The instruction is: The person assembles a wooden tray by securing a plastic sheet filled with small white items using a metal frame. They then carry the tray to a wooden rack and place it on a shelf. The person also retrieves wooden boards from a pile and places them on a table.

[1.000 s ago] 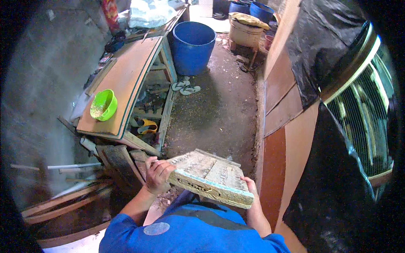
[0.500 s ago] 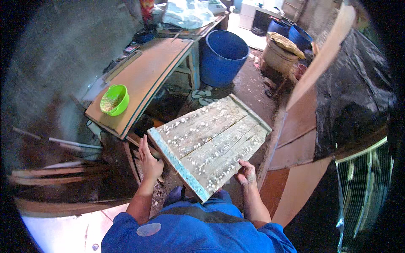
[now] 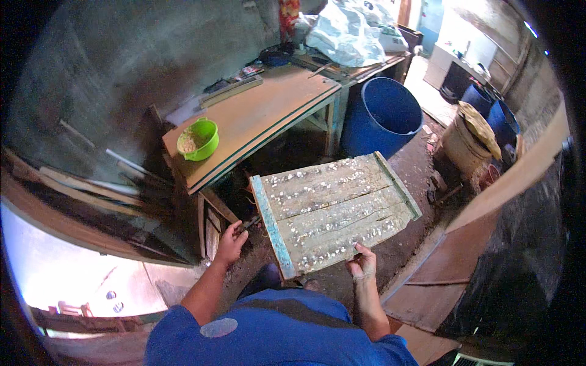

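Observation:
A worn wooden board (image 3: 342, 210) of planks is held out before me, tilted, with rows of small whitish bits on its face. One end strip is flaking light blue. My right hand (image 3: 362, 262) pinches the board's near edge, thumb on top and fingers beneath. Off the blue end, my left hand (image 3: 232, 243) is closed around a small dark-handled tool (image 3: 247, 226); its tip is too blurred to make out. A bright green bowl (image 3: 204, 140) with pale bits inside stands on the wooden table (image 3: 268, 100) beyond my left hand.
A large blue barrel (image 3: 381, 119) stands past the board, right of the table. Farther right sits a covered tan container (image 3: 467, 143). Wooden panels (image 3: 439, 268) and black plastic sheeting (image 3: 513, 244) line my right. Clear plastic bags (image 3: 351, 33) lie on the far table.
My view has swung right, so the table and bowl sit farther right in it. The board has turned and levelled out. My left hand has gone from spread fingers to closed on the tool.

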Demonstrator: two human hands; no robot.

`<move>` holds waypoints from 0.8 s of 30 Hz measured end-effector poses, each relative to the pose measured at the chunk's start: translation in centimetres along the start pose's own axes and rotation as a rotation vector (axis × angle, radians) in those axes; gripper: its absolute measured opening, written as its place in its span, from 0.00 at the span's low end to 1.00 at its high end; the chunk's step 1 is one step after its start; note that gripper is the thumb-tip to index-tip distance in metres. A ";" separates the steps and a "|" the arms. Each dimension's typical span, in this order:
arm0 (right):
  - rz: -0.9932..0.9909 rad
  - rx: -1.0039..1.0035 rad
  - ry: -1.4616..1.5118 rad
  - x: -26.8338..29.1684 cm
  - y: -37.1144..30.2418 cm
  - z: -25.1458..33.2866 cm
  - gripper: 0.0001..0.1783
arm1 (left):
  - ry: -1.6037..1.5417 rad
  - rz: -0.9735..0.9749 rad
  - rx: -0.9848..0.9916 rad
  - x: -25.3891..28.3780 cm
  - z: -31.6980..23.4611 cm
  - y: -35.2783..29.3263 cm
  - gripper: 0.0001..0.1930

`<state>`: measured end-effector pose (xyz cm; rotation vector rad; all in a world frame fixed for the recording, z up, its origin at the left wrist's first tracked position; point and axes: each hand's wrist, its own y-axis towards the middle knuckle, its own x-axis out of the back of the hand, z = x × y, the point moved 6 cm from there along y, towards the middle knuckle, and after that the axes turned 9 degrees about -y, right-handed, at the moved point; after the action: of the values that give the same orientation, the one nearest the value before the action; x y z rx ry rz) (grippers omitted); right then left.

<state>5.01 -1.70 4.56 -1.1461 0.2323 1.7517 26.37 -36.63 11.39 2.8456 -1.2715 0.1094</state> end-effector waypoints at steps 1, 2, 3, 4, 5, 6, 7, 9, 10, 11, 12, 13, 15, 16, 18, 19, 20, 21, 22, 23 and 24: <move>0.030 -0.016 -0.022 0.2 0.4 0.2 0.12 | -0.025 -0.005 -0.031 -0.3 0.0 -0.1 0.26; 0.059 -0.032 -0.043 0.5 0.8 0.4 0.13 | 0.007 0.003 0.011 -0.6 0.3 -0.6 0.27; 0.068 -0.100 -0.023 1.9 1.8 -0.1 0.15 | 0.040 0.012 0.053 -0.9 0.5 -1.1 0.28; 0.083 -0.083 -0.010 2.0 2.2 0.0 0.16 | 0.071 0.023 0.094 -1.4 0.7 -1.6 0.29; 0.097 -0.067 0.005 1.9 2.6 -0.2 0.16 | 0.114 0.010 0.109 -1.8 1.1 -2.0 0.31; 0.111 -0.051 0.021 1.8 3.1 -0.4 0.17 | 0.157 -0.002 0.125 -2.3 1.6 -2.5 0.32; 0.145 -0.040 0.030 2.0 3.8 -0.1 0.16 | 0.196 -0.006 0.139 -3.2 2.1 -2.4 0.34; 0.170 -0.048 0.006 2.5 5.2 0.1 0.14 | 0.091 -0.025 0.108 -4.9 3.1 -2.4 0.35; 0.183 -0.046 -0.006 2.9 5.9 0.3 0.12 | 0.037 -0.030 0.089 -5.9 3.7 -2.1 0.35; 0.214 -0.040 -0.025 3.3 6.5 0.4 0.10 | -0.003 0.021 0.068 -7.5 2.4 -2.4 0.36; 0.244 -0.034 -0.042 3.8 7.3 0.2 0.08 | -0.042 0.052 0.025 -8.7 2.0 -2.3 0.35; 0.278 -0.030 -0.058 4.2 8.2 -0.1 0.06 | -0.077 0.078 -0.020 -9.5 1.6 -2.3 0.34; 0.348 -0.052 -0.066 6.1 10.9 0.9 0.02 | -0.101 0.057 -0.023 -12.3 0.9 -1.4 0.35; 0.351 -0.087 -0.057 6.8 11.5 0.8 0.02 | -0.102 0.064 -0.069 -13.1 1.3 -1.5 0.36; 0.356 -0.155 -0.039 7.8 12.9 0.5 0.02 | -0.106 0.078 -0.160 -14.6 2.4 -1.6 0.39; 0.381 -0.109 -0.020 5.9 11.7 0.8 0.03 | -0.060 0.036 -0.182 -14.5 3.1 -1.9 0.42; 0.387 -0.127 -0.036 6.1 12.1 0.5 0.03 | -0.014 -0.006 -0.204 -14.3 4.0 -2.1 0.45; 0.394 -0.144 -0.052 6.5 12.7 0.2 0.03 | 0.032 -0.050 -0.225 -14.1 4.9 -2.2 0.48; 0.406 -0.158 -0.069 6.6 13.1 0.4 0.03 | 0.078 -0.095 -0.250 -14.0 5.4 -2.3 0.51; 0.468 -0.175 -0.058 6.4 13.1 0.5 0.03 | 0.109 -0.148 -0.265 -14.0 5.8 -2.4 0.55; 0.465 -0.183 -0.088 6.3 13.6 0.6 0.03 | 0.097 -0.148 -0.325 -14.3 5.9 -2.6 0.55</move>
<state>-6.71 -4.04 -4.50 -1.2079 0.3084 2.2656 19.08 -24.59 4.51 2.6075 -0.9567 0.0334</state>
